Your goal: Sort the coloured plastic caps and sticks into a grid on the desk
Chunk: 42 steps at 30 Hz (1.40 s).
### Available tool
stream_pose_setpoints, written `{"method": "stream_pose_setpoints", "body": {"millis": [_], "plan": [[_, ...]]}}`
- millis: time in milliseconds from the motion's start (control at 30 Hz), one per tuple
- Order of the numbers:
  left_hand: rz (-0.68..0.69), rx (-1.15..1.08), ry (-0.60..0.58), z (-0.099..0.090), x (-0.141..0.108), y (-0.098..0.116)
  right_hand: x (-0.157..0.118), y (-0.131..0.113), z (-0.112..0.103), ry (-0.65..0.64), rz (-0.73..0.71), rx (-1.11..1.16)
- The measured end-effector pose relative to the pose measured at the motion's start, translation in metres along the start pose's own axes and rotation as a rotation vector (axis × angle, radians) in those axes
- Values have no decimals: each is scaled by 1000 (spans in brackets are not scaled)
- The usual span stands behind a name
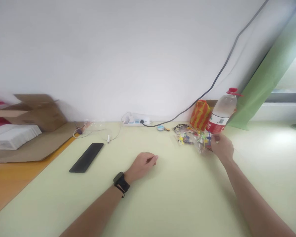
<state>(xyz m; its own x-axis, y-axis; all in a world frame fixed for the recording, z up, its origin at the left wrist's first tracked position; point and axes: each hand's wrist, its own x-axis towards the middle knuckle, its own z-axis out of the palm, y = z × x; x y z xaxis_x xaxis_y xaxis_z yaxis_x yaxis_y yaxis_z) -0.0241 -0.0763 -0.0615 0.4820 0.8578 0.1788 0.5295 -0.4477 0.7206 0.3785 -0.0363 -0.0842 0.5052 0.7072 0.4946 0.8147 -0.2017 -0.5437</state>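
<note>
Plastic packet (pixel 202 143) extending leftward from pinching right fingers (pixel 213 144), long axis unclear, left fingers (pixel 153 160) curled closed

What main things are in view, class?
Tabletop: 1, pale green, foreground
Rectangular slab: 1, black, left
Cardboard box: 1, brown, left
Rectangular blocks: several, white, left
Power strip: 1, white, rear
Thick cable: 1, grey, wall
Thin cord: 1+, white, left
Striped bag: 1, red, yellow, right
Plastic bottle: 1, clear, right
Transparent packets: 2+, multicoloured contents, right
Hanging sheet: 1, green, right
Watch: 1, black, left wrist
Left hand: 1, bare, centre
Right hand: 1, bare, at packets
</note>
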Motion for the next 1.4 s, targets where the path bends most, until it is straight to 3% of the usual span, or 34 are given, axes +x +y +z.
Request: {"method": "stream_pose_setpoints", "body": {"millis": [167, 300, 467, 567, 733, 833, 967, 1067, 1167, 1233, 1400], "plan": [[-45, -157, 39, 2, 2, -4, -8, -25, 2, 51, -54, 299], [-99, -283, 56, 0, 4, -7, -47, -71, 6, -186, -130, 433], [-171, -544, 39, -2, 9, -16, -108, -125, 5, -574, -301, 570], [-151, -572, 37, -2, 13, -24, -119, -134, 4, -624, -313, 645], [-175, -450, 128, -2, 14, -29, -96, -123, 1, -620, -200, 746], [-144, -388, 165, -4, 14, -25, -84, -128, -10, -676, -209, 858], [-126, -427, 268, -6, 15, -20, -77, -161, -36, -559, -417, 799], [-125, -474, 238, -7, 14, -19, -65, -192, -52, -493, -577, 713], [-113, -437, 192, -4, 11, -19, -39, -210, -52, -455, -646, 619], [-132, -391, 185, -1, 10, -18, -18, -212, -43, -395, -540, 583], [-165, -308, 253, -2, 9, -16, 15, -198, -8, -348, -18, 807]]}}
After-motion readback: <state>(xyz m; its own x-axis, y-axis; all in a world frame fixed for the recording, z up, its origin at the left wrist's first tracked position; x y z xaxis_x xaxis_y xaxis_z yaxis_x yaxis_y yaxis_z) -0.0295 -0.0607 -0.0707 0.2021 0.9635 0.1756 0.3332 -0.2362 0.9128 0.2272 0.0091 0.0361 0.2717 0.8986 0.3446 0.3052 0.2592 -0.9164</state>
